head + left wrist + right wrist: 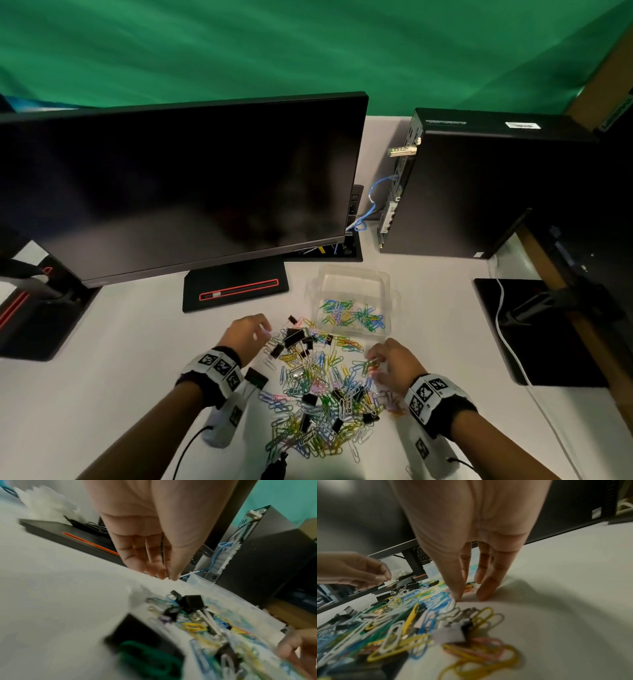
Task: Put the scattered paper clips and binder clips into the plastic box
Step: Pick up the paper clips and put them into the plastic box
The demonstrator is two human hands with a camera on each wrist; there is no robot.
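Item: paper clips (318,394) and binder clips (297,337), heaped on the table (137,359) just before the plastic box (354,281), which already held some clips. Step in hand: gathering. Right hand (390,365) pinched a few coloured clips; left hand (245,332) hovered at the heap's far-left edge, fingertips drawn together, contents not discernible. Next move: carry the pinch over the box rim, release.
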